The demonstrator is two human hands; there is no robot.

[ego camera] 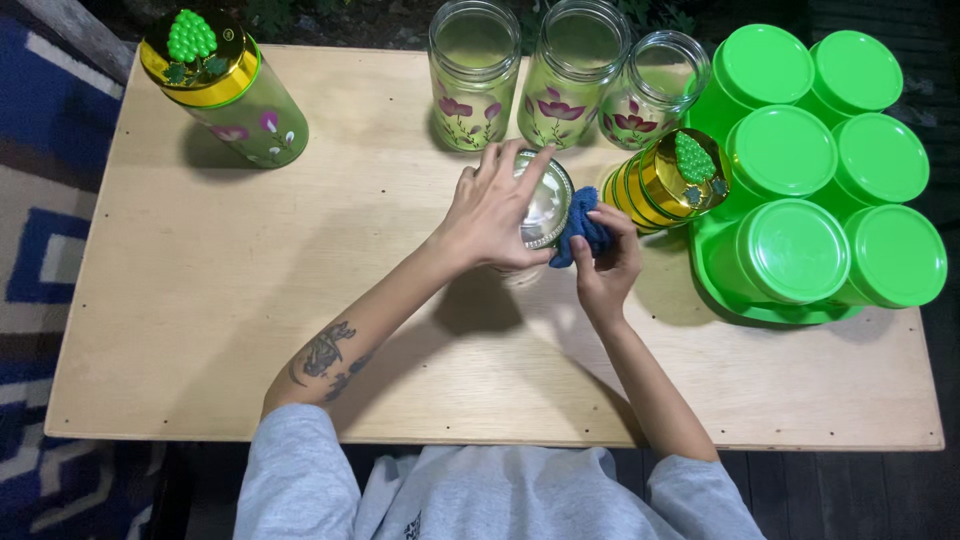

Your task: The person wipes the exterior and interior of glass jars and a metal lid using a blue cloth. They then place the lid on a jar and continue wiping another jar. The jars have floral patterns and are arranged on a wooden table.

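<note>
My left hand (492,212) grips an open glass jar (545,210) from above, holding it upright near the middle of the wooden table (200,300). My right hand (605,262) presses a bunched blue cloth (580,228) against the jar's right side, near its rim. A stack of gold lids with a green grape knob (672,180) lies just right of the cloth, almost touching it.
Three open flower-painted glass jars (560,75) stand at the back. A lidded jar with a gold lid (220,85) stands at the back left. Several green lidded containers sit on a green tray (715,290) at the right. A patterned rug (40,220) lies left of the table.
</note>
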